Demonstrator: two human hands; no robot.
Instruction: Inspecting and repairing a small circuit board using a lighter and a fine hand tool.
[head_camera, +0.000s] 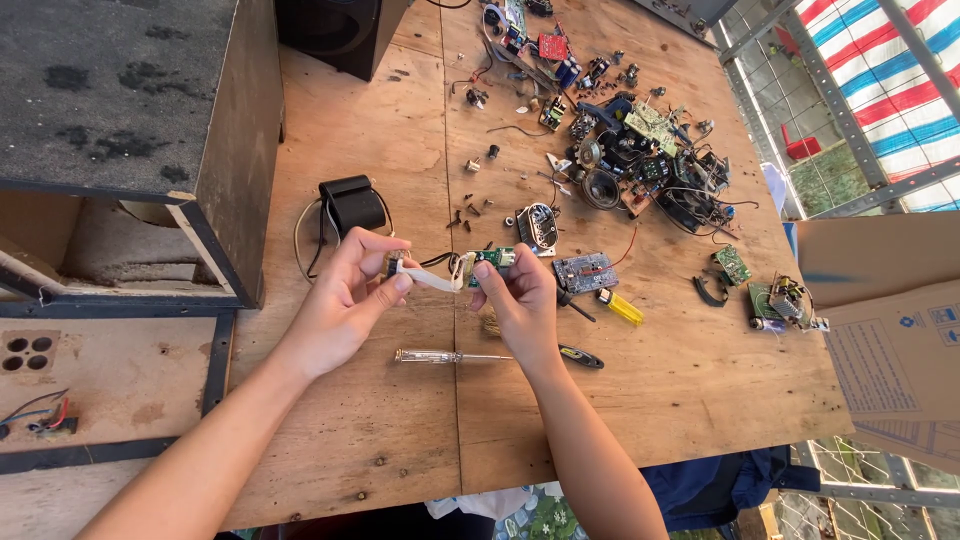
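Both bare forearms come up from the bottom edge and converge over the middle of the plywood table (400, 420), wrists lifted clear of the wood. Left hand (345, 295) is curled, thumb and forefingers pinched on one end of a flat white ribbon cable (432, 279), palm turned inward. Right hand (522, 300) faces it, fingertips clamped on a small green circuit board (494, 259) at the cable's other end, held above the table just in front of a black transformer block (351, 203). The cable bows slightly between the two hands, so both are grasping, neither released. Just below the right wrist lies a screwdriver with a clear shaft handle (445, 355) flat on the wood, its dark tip end poking out past the forearm. Right of the hands sits a grey component board (585, 271) and a yellow-handled screwdriver (622, 307). Farther back, a heap of loose electronic parts (640, 150) spreads across the far right of the table, and a black-edged speaker cabinet (130, 150) stands at the left
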